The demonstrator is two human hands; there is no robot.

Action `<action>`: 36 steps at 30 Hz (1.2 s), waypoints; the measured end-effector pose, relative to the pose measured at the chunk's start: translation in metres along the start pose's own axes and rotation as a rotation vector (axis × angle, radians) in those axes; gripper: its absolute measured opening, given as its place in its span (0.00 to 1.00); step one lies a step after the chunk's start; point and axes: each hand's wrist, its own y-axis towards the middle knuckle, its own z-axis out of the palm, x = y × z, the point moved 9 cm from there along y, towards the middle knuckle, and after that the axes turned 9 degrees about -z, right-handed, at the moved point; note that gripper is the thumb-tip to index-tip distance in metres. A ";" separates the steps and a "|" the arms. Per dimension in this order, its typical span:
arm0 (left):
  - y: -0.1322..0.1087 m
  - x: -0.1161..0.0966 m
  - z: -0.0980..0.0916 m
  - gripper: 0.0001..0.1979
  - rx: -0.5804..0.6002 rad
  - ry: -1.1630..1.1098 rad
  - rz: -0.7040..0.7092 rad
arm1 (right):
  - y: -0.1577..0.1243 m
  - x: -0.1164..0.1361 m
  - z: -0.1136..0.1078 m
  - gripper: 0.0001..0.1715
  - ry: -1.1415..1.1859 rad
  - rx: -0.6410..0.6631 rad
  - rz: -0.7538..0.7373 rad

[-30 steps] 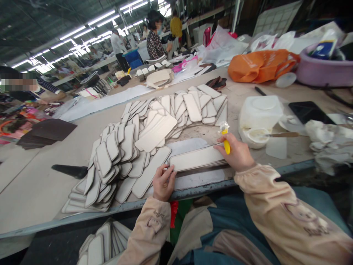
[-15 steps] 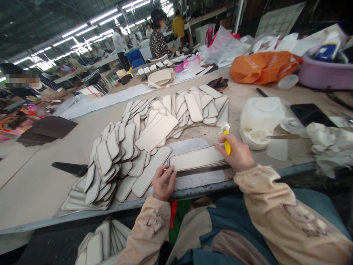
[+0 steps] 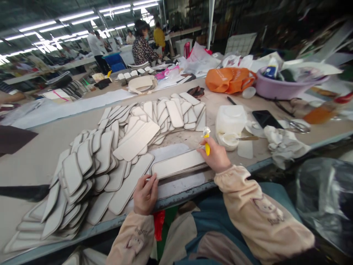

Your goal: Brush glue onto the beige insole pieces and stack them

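A stack of long cream panels (image 3: 179, 164) with rounded corners and dark edges lies near the table's front edge. My left hand (image 3: 145, 194) has its fingers closed at the stack's left end, thumb and fingertips on the corner. At the right end, my right hand (image 3: 216, 157) grips a small yellow-handled tool (image 3: 207, 143) upright, its tip caked with white paste; the fingertips also touch the top panel. To the left, many similar panels (image 3: 99, 151) spread in an overlapping heap, with a wider cream piece (image 3: 136, 141) on top.
A white plastic jug (image 3: 231, 119) with a cut opening and a brown-handled stick (image 3: 248, 138) stands right of my hand. Beyond are a phone (image 3: 267, 119), crumpled paper (image 3: 285, 145), an orange bag (image 3: 230, 80) and a purple basin (image 3: 289, 88). Other people sit farther back.
My view has swung to the right, so the table's contents appear farther left and more of its right end shows. Both hands keep about the same places on the stack.
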 end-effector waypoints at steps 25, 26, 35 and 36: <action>0.000 -0.001 0.000 0.14 -0.020 0.002 0.006 | 0.001 -0.002 0.011 0.13 -0.042 -0.006 -0.020; 0.000 -0.001 0.000 0.14 -0.021 -0.001 0.002 | 0.000 -0.002 0.012 0.13 -0.054 -0.007 -0.023; 0.004 0.015 -0.006 0.14 0.017 -0.112 -0.203 | -0.001 0.003 0.010 0.11 -0.183 -0.025 -0.059; 0.007 0.020 -0.008 0.15 0.019 -0.136 -0.267 | -0.001 0.004 0.010 0.11 -0.185 -0.030 -0.068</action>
